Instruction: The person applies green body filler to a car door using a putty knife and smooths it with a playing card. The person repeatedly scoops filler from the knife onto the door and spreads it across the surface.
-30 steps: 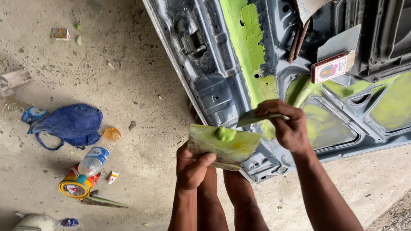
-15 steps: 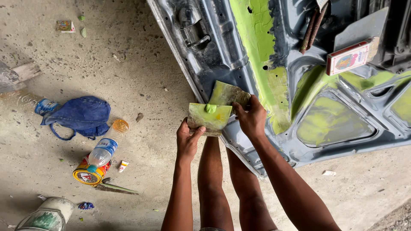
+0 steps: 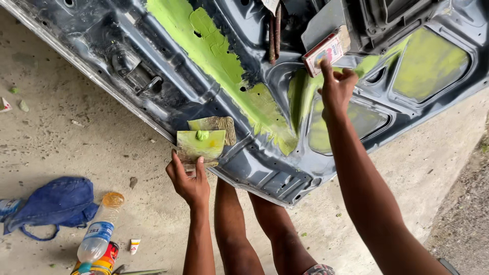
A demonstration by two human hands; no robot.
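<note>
Mixing board: a small flat board point(image 3: 200, 145) smeared with green filler, a blob near its top edge, held over the lower edge of the panel.
Spreader: a worn scraper point(image 3: 216, 124) lies on the board, touching it.
Left hand: the left hand point(image 3: 188, 178) pinches the board's bottom edge, thumb on top.
Right hand: the right hand point(image 3: 335, 89) reaches up, fingers partly extended, index fingertip touching a small box point(image 3: 326, 49).
Panel: a dark blue car panel point(image 3: 153, 51) on concrete, streaked with green filler.
Floor: blue bag point(image 3: 56, 203), plastic bottle point(image 3: 97, 239), tin point(image 3: 102, 262).
</note>
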